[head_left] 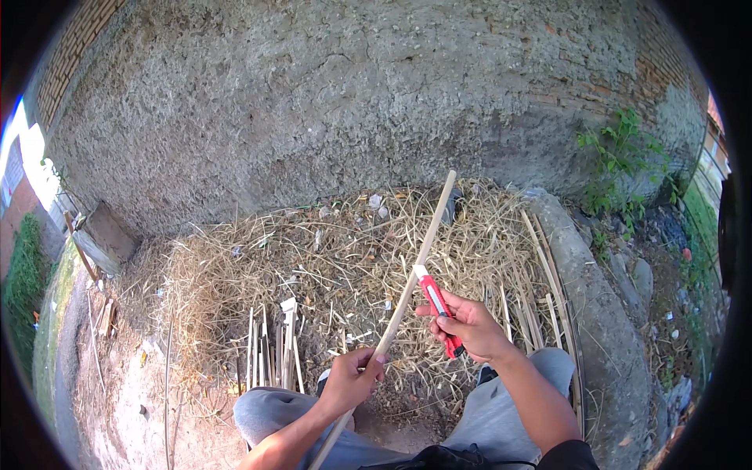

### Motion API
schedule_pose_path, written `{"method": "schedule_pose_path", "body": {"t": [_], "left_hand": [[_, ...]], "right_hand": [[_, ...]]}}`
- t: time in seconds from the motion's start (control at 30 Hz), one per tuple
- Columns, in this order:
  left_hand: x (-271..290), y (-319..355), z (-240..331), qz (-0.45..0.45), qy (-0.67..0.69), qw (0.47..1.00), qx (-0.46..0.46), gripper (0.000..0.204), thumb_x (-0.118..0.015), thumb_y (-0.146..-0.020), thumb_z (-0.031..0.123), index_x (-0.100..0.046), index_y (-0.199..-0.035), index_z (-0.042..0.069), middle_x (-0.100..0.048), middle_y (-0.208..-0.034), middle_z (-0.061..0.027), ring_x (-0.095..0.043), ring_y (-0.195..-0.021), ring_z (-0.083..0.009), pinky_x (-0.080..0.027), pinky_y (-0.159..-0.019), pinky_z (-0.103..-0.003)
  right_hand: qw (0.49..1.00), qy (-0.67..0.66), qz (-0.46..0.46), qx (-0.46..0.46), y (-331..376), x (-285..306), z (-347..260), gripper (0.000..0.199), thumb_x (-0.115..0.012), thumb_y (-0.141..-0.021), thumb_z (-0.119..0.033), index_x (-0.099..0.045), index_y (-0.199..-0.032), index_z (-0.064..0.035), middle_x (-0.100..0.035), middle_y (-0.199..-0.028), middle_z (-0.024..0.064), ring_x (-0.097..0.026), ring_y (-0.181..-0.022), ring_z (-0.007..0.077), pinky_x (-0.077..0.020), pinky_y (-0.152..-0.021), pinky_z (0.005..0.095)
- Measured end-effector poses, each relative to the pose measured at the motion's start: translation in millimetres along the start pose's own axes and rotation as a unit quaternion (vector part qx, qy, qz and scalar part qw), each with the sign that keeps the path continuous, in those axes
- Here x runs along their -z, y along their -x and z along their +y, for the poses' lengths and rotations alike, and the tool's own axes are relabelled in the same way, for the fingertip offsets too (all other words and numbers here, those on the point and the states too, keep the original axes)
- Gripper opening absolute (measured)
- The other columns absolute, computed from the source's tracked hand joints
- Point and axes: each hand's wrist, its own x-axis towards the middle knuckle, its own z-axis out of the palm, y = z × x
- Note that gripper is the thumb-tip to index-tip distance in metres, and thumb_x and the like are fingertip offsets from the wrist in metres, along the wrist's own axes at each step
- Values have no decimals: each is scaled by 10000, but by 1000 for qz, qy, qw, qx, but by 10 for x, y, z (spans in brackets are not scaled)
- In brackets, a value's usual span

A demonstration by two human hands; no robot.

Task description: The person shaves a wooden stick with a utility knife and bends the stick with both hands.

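My left hand [351,381] grips a long pale bamboo stick [419,256] near its lower part; the stick slants up and away toward the wall. My right hand [470,325] holds a red utility knife [435,303], its white tip touching or nearly touching the stick about midway up. Both forearms come in from the lower edge over my knees in grey trousers [270,415].
A heap of dry straw and shavings [313,266] covers the ground ahead. Several split bamboo strips [270,352] lie by my left knee and more [548,290] along a concrete kerb [595,313] at right. A rough plastered wall [352,102] rises behind.
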Motion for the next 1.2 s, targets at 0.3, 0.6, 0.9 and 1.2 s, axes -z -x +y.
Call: {"method": "schedule_pose_path", "body": {"t": [0.3, 0.6, 0.9, 1.2], "left_hand": [[-12, -36, 1, -14, 14, 1000, 16, 296, -476, -1054, 208, -601, -1160, -39, -591, -756, -20, -441, -527, -34, -366, -440, -210], [-1, -48, -44, -14, 12, 1000, 10, 305, -458, -1060, 203, -592, -1161, -52, -587, -751, -19, -409, -524, -29, -341, -450, -200], [22, -67, -124, -5, -62, 997, -48, 284, -538, -1018, 174, -590, -1195, -41, -575, -737, 14, -450, -555, -27, -371, -479, -205], [38, -46, -111, -32, -47, 996, -68, 348, -607, -976, 145, -561, -1272, -32, -551, -734, 25, -488, -563, -29, -396, -487, -211]], "right_hand": [[971, 216, 97, -43, -21, 167, 257, 355, -505, -1026, -203, -588, -1315, -13, -685, -885, 76, -543, -652, 89, -428, -582, 269], [861, 487, 126, 73, 73, -224, 94, 299, -583, -970, -256, -681, -1175, -63, -703, -791, 144, -658, -627, 260, -505, -600, 377], [840, 513, 126, 122, 70, -211, 133, 314, -598, -959, -305, -689, -1143, -67, -721, -892, 143, -686, -756, 302, -534, -703, 406], [840, 512, 127, 127, 67, -223, 111, 344, -602, -957, -331, -690, -1135, -50, -721, -915, 134, -696, -778, 289, -544, -698, 394]]}}
